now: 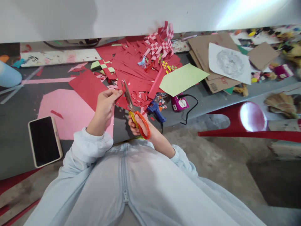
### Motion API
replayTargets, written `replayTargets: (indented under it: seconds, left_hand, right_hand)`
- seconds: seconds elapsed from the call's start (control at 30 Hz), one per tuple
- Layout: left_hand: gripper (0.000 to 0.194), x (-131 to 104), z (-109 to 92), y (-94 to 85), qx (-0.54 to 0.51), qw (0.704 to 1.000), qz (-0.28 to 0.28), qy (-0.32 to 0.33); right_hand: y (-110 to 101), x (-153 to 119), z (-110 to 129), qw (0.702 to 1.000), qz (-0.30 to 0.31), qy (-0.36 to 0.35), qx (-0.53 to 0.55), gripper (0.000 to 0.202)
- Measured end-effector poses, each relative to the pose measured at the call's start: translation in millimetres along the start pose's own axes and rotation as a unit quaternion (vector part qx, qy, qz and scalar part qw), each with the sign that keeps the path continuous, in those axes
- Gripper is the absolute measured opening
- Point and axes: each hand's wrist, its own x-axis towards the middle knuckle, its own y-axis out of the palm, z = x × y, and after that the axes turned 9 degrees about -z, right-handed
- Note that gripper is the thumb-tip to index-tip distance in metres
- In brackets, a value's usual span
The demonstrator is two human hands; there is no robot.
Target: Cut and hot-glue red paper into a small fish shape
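Observation:
My right hand [134, 125] is closed round the scissors [131, 108], with fingers in their red and yellow handles. The blades point up and stand slightly apart. Just left of the blade tips, my left hand [106, 102] pinches thumb and forefinger together; what lies between them is too small to make out against the red paper. Below that hand lies a large pink paper sheet [63, 110], partly under a red sheet [87, 88]. Beyond the blades, a heap of red paper strips [131, 69] spreads out, with pink-and-red woven pieces [157, 44] on top.
A light green sheet [183, 79] lies right of the heap. Near the table edge are a blue glue gun [157, 110], a purple box [180, 103] and a black cable [196, 102]. Cardboard [202, 47] carries a printed sheet [228, 62]. A phone [44, 141] rests at left.

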Motion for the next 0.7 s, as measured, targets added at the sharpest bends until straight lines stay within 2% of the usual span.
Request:
replayTargets:
  seconds: [0.27,0.4,0.7]
  left_hand:
    - [0.02,-3.3,-0.8,0.4,-0.031,0.999,0.017,-0.001]
    - [0.02,-2.6,-0.5,0.7,-0.017,1.0,0.007,-0.006]
    - [0.018,1.1,3.7,0.3,-0.049,0.999,0.018,-0.007]
  right_hand:
    - [0.9,0.8,-1.3,1.0,-0.014,0.0,-0.014,0.064]
    - [-0.4,0.3,-2.2,1.0,-0.017,-0.003,-0.014,0.059]
    - [-5.9,-1.4,0.6,1.0,-0.002,0.01,-0.015,0.058]
